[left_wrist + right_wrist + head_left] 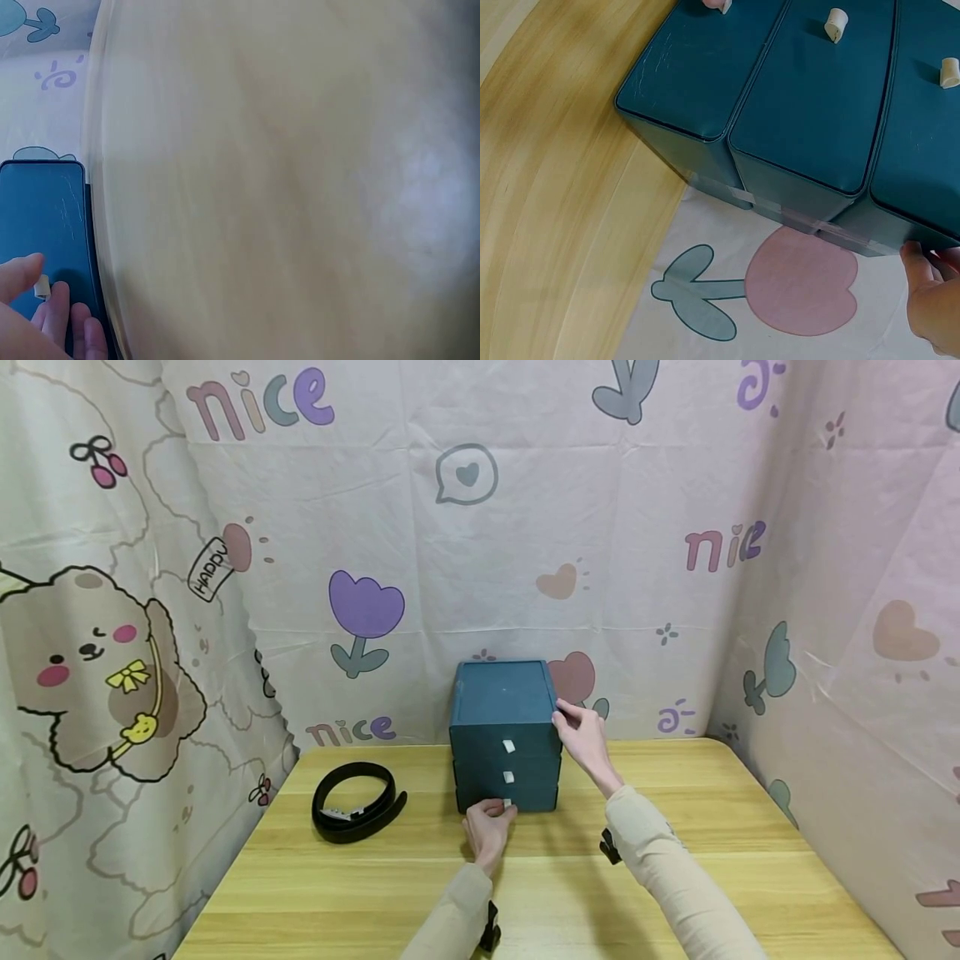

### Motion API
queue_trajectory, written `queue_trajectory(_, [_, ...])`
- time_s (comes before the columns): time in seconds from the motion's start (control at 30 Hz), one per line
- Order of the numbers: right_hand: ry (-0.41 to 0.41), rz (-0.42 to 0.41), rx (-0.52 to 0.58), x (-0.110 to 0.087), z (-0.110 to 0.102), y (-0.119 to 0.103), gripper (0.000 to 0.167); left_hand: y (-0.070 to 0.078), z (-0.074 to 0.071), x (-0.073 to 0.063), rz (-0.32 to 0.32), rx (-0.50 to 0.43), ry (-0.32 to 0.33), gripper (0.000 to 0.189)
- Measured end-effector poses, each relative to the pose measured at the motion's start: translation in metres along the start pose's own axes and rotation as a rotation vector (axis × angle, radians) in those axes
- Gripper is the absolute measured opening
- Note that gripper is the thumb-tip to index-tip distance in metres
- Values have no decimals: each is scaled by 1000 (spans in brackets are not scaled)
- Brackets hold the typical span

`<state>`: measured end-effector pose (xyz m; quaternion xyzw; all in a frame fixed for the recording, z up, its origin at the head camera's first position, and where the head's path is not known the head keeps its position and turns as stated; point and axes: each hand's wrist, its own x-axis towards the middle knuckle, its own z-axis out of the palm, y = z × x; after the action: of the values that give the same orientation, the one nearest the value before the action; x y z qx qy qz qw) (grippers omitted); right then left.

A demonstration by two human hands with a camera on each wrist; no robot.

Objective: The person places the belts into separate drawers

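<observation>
A dark blue drawer box [504,693] with three stacked drawers stands near the table's back edge. Each drawer front has a small whitish pull tab. At the bottom drawer, my left hand [487,831] has thumb and forefinger at either side of the lowest pull tab [43,287]; the other fingers lie by the drawer front [45,202]. My right hand [583,737] touches the box's upper right side near the front corner, thumb against the side wall [900,225]. Some of its fingertips are hidden. All three drawers look closed.
A coiled black belt [352,839] with a silver buckle [341,815] lies on the wooden table [315,893], left of the box. Printed cloth [480,543] hangs behind the table and on both sides.
</observation>
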<state>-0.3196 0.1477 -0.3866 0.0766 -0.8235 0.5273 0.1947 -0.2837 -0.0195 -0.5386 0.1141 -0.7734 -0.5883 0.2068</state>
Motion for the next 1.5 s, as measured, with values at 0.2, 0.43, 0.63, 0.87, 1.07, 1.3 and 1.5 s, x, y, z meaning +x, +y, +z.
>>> queue_trajectory(0.2, [1,-1,-1,0,0,-1,42,1,-2,0,2,-8,-19,12])
queue_trajectory(0.43, [-1,-3,-8,0,-1,0,42,0,-3,0,5,-20,-41,12])
queue_trajectory(0.63, [-1,2,-7,0,0,1,42,-1,-4,1,8,-8,-50,11])
queue_trajectory(0.87, [1,1,0,1,0,1,41,-2,-5,2,14,3,-63,10])
queue_trajectory(1.07, [0,0,-5,1,1,1,41,-1,-7,1,19,7,-72,10])
queue_trajectory(1.3, [1,5,3,1,1,1,41,0,-9,1,21,17,-83,10])
queue_trajectory(1.5, [9,-16,0,0,1,1,42,-2,-11,2,21,43,-89,11])
